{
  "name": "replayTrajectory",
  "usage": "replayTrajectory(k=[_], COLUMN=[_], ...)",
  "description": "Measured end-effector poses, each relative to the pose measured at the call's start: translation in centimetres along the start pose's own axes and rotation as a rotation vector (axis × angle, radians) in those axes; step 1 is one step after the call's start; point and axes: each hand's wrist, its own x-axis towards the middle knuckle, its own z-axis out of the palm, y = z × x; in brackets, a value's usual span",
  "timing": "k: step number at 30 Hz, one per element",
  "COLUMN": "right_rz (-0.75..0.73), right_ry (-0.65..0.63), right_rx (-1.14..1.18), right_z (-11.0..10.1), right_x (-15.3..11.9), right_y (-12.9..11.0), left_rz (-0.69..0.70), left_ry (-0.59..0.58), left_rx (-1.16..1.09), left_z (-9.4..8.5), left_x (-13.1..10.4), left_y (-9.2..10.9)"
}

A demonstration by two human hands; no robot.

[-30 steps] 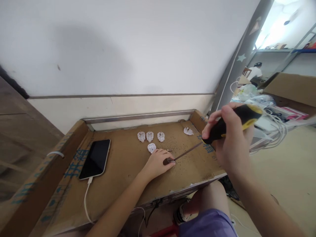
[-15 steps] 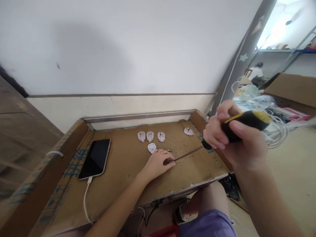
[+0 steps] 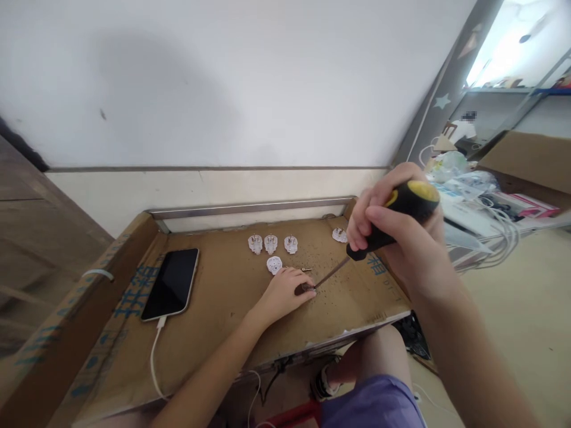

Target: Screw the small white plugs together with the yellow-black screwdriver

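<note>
My right hand is wrapped round the black and yellow handle of a screwdriver. Its shaft slants down to the left, and the tip meets a small dark brown piece under my left hand. The fingers of that hand press the brown piece against the cardboard; its exact kind I cannot make out. Just beyond my left fingers lies a round white plug part. A small metal strip rests beside it, with dark crumbs scattered around.
Three white plug parts with metal pins stand in a row behind, and another plug part lies at the right. A phone with a white cable is on the left of the cardboard surface. A person is far off at the right.
My right hand has moved left and the screwdriver handle has tipped up, so the shaft stands steeper. My left hand holds its place on the brown piece.
</note>
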Motion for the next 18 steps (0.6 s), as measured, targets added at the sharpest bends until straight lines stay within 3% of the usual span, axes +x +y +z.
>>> replayTrajectory(k=[3, 8, 10, 14, 16, 18], right_rz=[0.042, 0.186, 0.207, 0.01, -0.014, 0.087], right_ry=[-0.02, -0.236, -0.234, -0.152, -0.187, -0.237], right_rx=[0.122, 0.173, -0.059, -0.945, -1.09, -0.996], right_z=[0.2, -1.5, -2.6, -4.6, -5.0, -5.0], right_x=[0.1, 1.2, 2.1, 3.5, 3.7, 3.5], right_y=[0.1, -0.2, -0.6, -2.5, -3.9, -5.1], left_rz=[-0.001, -0.005, -0.008, -0.002, -0.004, -0.006], left_ry=[-0.006, -0.002, 0.003, 0.006, 0.003, 0.003], left_rx=[0.0, -0.008, -0.02, -0.037, -0.029, -0.021], left_z=[0.0, 0.0, -0.1, -0.1, -0.1, 0.0], left_x=[0.0, 0.0, 0.0, -0.1, -0.1, -0.1], left_y=[0.0, 0.0, 0.0, 0.1, 0.0, 0.0])
